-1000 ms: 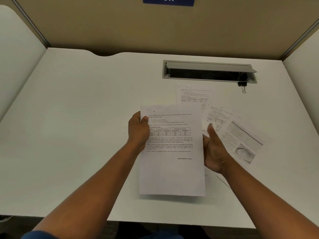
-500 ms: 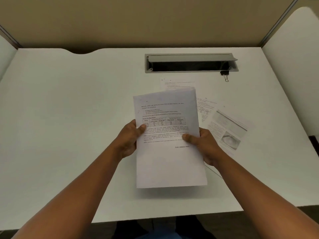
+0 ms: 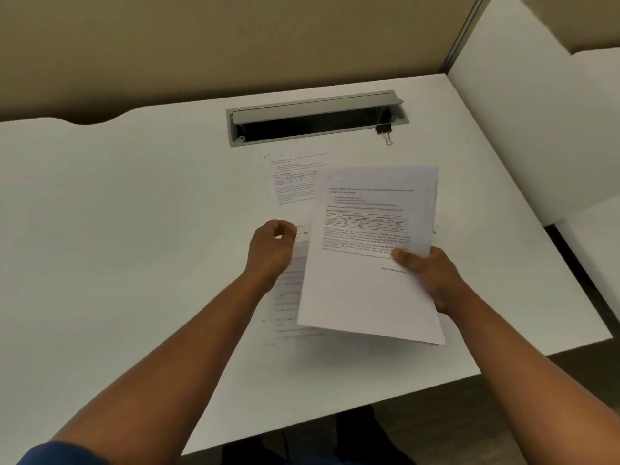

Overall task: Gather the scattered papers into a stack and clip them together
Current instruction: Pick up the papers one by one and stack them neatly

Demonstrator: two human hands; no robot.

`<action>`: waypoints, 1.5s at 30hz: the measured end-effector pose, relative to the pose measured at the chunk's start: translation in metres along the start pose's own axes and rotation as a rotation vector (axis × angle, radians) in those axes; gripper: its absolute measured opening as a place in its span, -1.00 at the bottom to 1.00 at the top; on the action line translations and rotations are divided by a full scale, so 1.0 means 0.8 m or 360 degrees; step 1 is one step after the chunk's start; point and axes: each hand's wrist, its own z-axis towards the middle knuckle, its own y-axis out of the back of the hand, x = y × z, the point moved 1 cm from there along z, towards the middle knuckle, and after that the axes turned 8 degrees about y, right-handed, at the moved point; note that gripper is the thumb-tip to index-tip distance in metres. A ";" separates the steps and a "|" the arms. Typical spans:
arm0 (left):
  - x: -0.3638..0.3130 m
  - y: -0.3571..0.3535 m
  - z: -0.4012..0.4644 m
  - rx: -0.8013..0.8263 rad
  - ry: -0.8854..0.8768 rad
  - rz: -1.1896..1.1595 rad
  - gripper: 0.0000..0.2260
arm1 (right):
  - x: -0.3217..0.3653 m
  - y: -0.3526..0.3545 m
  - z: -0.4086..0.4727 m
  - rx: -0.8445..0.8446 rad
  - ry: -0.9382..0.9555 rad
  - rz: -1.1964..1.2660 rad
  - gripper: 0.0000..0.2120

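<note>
Above the white surface (image 3: 134, 229), toward its right half, we have the held papers (image 3: 372, 256) lifted clear, tilted a little so the lower edge droops. Our right hand (image 3: 432, 276) pinches them at the right edge, thumb on the printed face and fingers hidden underneath. Our left hand (image 3: 273, 250) sits just beside their left edge with its fingers curled in; it seems to grip nothing, though whether it touches the sheet lying under it (image 3: 288, 297) we cannot tell.

Another sheet (image 3: 292, 177) lies flat farther back, partly covered by the held papers. A black binder clip (image 3: 385, 130) rests at the right end of the grey cable tray (image 3: 315, 117), well apart from both hands.

We judge paper like this to be light, thin and floppy: held by one edge it sags, and loose sheets slide over one another easily. A flat sheet on a smooth top is hard to lift, so we would slide a corner up or draw it to the surface's edge. For clipping, both long edges want squaring first.

Both forearms reach forward from below, the left wrist turned inward.
</note>
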 end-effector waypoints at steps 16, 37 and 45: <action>0.021 -0.016 0.004 -0.0259 0.0276 0.0561 0.10 | -0.064 0.074 -0.003 -0.0225 -0.0134 0.0042 -0.69; -0.113 0.052 -0.011 0.0240 -0.0057 0.0313 -0.91 | -0.022 0.002 -0.006 0.0033 -0.0023 0.0076 -0.74; -0.025 -0.026 -0.004 0.0050 -0.0047 0.0346 -0.51 | -0.031 -0.023 -0.013 0.0050 -0.0103 -0.0072 -0.89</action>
